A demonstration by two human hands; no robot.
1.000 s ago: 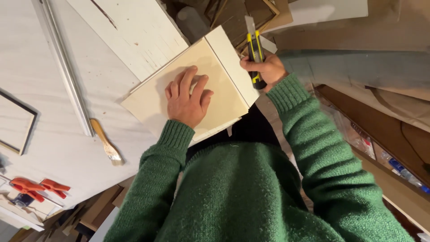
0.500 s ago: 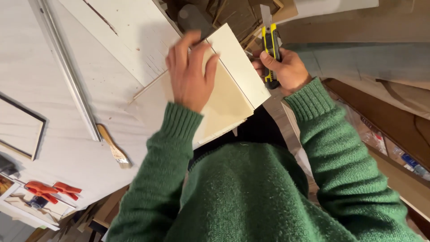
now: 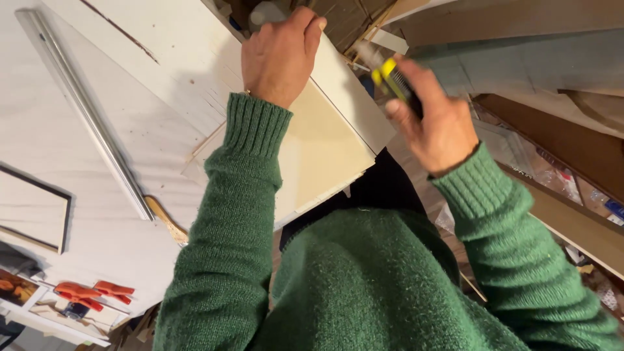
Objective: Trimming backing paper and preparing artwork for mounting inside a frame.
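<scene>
The left hand [image 3: 279, 55] reaches forward with its green-sleeved arm stretched out, palm down, and its fingers [image 3: 305, 26] curl over the far edge of a pale board [image 3: 325, 143], clamped on that edge. The board lies on the white surface [image 3: 97, 84], tilted relative to the surface's edges, with its near corner sticking out over the edge toward the person's body. The right hand [image 3: 432, 120] is raised just beside the board's right side, wrist bent, its fingers wrapped tight around a yellow and black utility knife [image 3: 389, 77], which is blurred. A long metal ruler [image 3: 84, 110] lies on the surface well to the left. Orange clamps [image 3: 88, 292] rest in a shallow tray [image 3: 52, 322] at the lower left.
</scene>
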